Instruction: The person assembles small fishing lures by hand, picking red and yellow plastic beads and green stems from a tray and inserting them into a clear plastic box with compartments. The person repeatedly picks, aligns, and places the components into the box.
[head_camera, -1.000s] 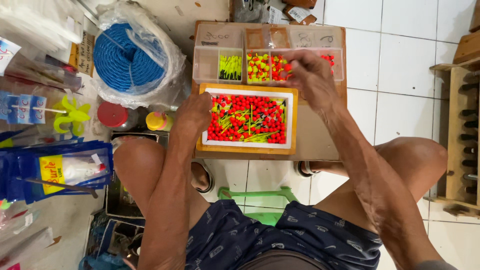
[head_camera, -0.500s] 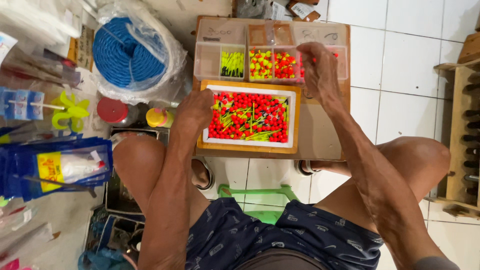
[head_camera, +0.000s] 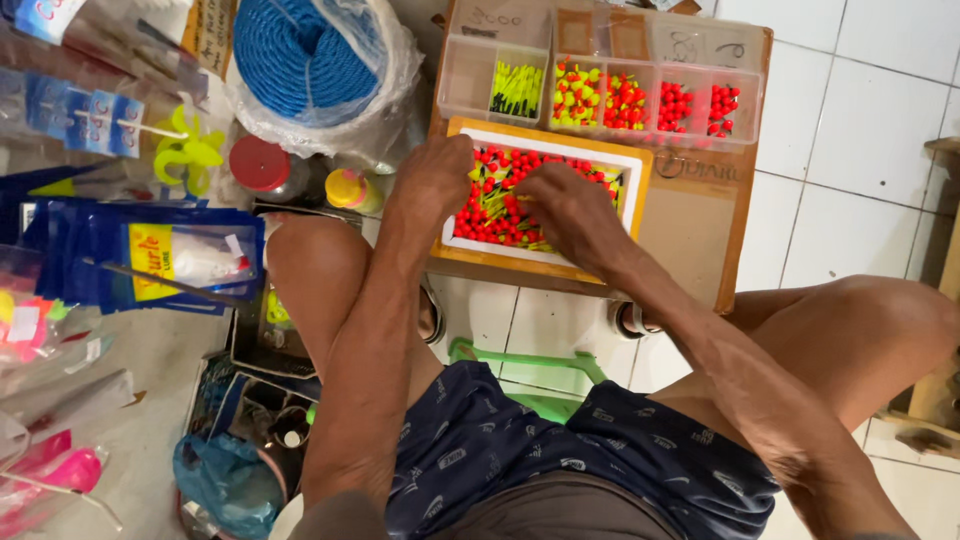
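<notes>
A white tray with an orange rim (head_camera: 641, 170) lies on a brown board (head_camera: 700, 225) in front of my knees. It is full of small red and yellow-green floats (head_camera: 492, 215). My left hand (head_camera: 435, 180) curls over the tray's near left corner. My right hand (head_camera: 570, 205) reaches into the tray, palm down, and its fingertips are buried among the floats; what they pinch is hidden. Behind the tray stands a clear compartment box (head_camera: 470, 80) with sorted yellow-green, mixed and red floats.
A coil of blue rope in a plastic bag (head_camera: 300, 50) sits at the back left, with a red-lidded jar (head_camera: 258, 163) and a small yellow pot (head_camera: 345, 187) beside it. Blue packets (head_camera: 150, 255) hang on the left. A green stool (head_camera: 520, 365) is under me, on white tiles (head_camera: 850, 150).
My right hand has come back from the compartment box down into the tray. My left hand stays at the tray's left corner. The camera has moved closer.
</notes>
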